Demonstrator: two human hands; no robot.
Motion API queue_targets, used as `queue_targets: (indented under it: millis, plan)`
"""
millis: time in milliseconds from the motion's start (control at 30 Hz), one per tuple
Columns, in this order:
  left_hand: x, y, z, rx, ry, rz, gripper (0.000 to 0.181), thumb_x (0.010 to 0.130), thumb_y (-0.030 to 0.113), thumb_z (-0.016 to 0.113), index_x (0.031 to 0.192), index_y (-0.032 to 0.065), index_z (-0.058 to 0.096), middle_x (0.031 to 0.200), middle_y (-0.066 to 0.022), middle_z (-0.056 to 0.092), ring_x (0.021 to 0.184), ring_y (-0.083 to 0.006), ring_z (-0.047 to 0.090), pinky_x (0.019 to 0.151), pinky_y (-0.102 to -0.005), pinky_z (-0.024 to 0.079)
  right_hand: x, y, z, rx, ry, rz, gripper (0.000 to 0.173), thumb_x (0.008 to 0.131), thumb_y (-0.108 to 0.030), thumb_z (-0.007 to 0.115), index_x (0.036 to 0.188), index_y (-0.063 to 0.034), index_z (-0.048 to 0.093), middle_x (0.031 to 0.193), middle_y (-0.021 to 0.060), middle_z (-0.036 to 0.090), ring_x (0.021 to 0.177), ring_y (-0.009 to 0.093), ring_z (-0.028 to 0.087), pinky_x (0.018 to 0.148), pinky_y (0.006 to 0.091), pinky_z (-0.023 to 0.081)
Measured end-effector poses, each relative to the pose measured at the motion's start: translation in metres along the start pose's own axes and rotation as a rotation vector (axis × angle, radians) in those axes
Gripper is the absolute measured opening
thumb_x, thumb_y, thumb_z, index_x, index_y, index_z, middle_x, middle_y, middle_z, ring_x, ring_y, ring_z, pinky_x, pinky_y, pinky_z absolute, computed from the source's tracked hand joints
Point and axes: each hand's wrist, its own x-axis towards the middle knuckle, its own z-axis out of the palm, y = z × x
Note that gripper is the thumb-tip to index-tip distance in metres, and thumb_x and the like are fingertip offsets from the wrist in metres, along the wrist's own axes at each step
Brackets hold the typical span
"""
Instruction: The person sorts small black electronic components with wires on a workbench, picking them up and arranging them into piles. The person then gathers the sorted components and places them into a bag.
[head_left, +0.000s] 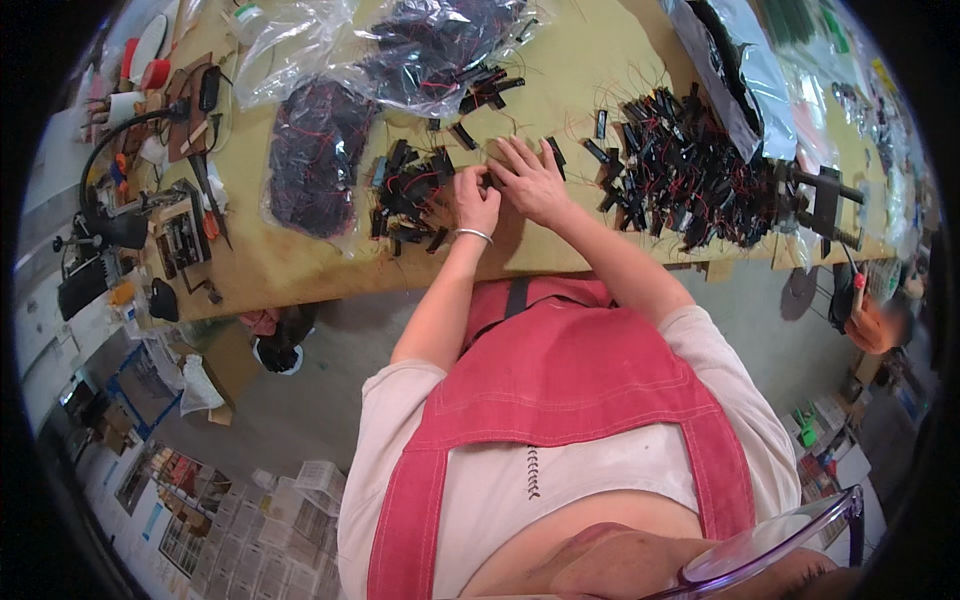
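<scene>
My left hand (477, 201), with a bangle at the wrist, is low over the table with its fingers curled. Its thumb and fingertips close on a small dark part (488, 180), mostly hidden between my hands. My right hand (531, 187) reaches in from the right, palm down, fingers stretched forward; its thumb side is hidden. One black wired part (556, 156) lies beside its fingertips, and another black part (465, 136) is just beyond my left hand. A small pile of black parts with red wires (412, 187) sits left of my hands. To the right spreads a larger pile (675, 165).
Clear plastic bags of wired parts (319, 161) (435, 45) lie at the left and far side. A grey plastic mailer (750, 90) is at the far right, near a metal clamp (821, 199). A black desk lamp (124, 229) and tools stand along the table's left edge.
</scene>
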Motion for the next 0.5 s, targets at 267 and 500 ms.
queue_targets:
  millis: [267,500]
  plan:
    - [0.002,-0.009,0.004,0.076,-0.006,-0.026,0.034,0.078,-0.001,0.066,0.112,0.0029,0.062,0.101,-0.0121,0.055,0.08,-0.0238,0.057,0.07,-0.0323,0.052,-0.034,0.082,-0.011,-0.093,0.118,0.115,0.043,0.084,-0.015,0.061,0.126,-0.0155,0.07,0.147,0.0103,0.057,0.143,0.029,0.046,0.121,0.0581,0.025]
    - [0.023,0.038,0.011,0.202,-0.078,0.103,0.035,0.08,0.001,0.065,0.116,0.0029,0.063,0.101,-0.014,0.059,0.086,-0.0274,0.061,0.075,-0.0374,0.053,-0.086,0.148,-0.029,-0.125,0.186,0.192,0.042,0.089,-0.008,0.058,0.129,-0.0109,0.068,0.146,0.0095,0.058,0.142,0.027,0.048,0.119,0.0511,0.031]
